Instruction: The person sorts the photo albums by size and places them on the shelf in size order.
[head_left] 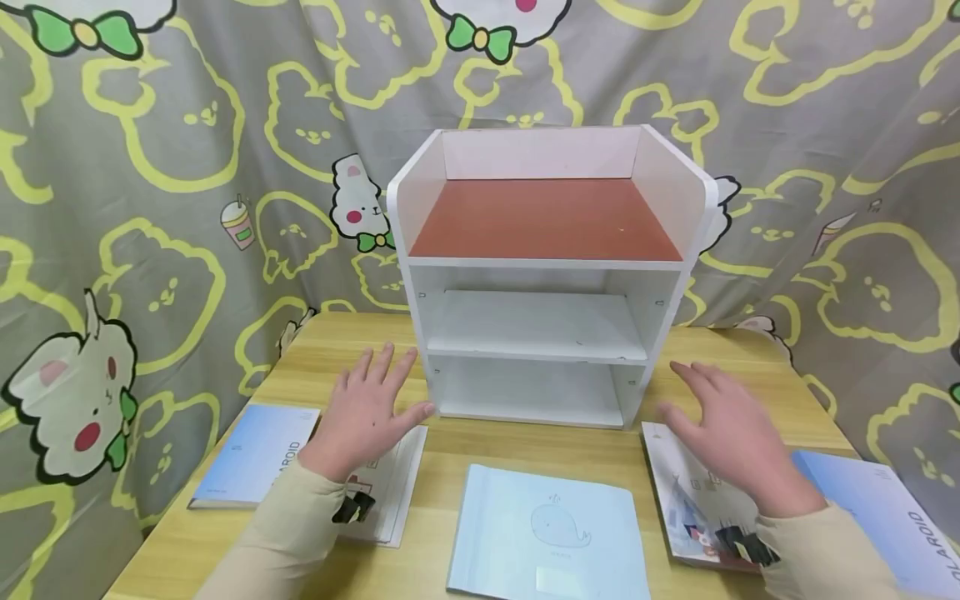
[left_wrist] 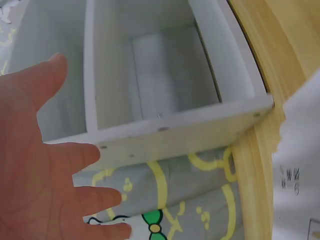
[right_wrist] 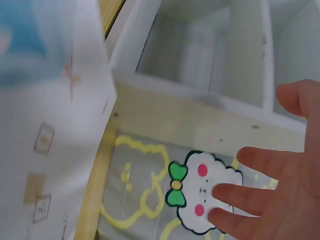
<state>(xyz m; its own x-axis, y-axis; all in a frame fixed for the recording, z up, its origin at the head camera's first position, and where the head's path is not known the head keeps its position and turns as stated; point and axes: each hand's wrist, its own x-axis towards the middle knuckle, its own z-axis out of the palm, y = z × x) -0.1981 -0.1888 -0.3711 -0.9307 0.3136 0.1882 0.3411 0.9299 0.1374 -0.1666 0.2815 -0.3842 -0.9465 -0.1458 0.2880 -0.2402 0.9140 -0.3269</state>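
We see a white shelf unit at frame center on the wooden table, 3 levels, top one reddish-brown. Left hand hovers lower left of it, fingers spread and straight, holding nothing, just beside the shelf's lower left corner. Right hand mirrors it lower right, fingers spread, holding nothing. A whale notebook lies bottom center. Other books sit under and beside each hand: blue book far left. Cartoon curtain behind.
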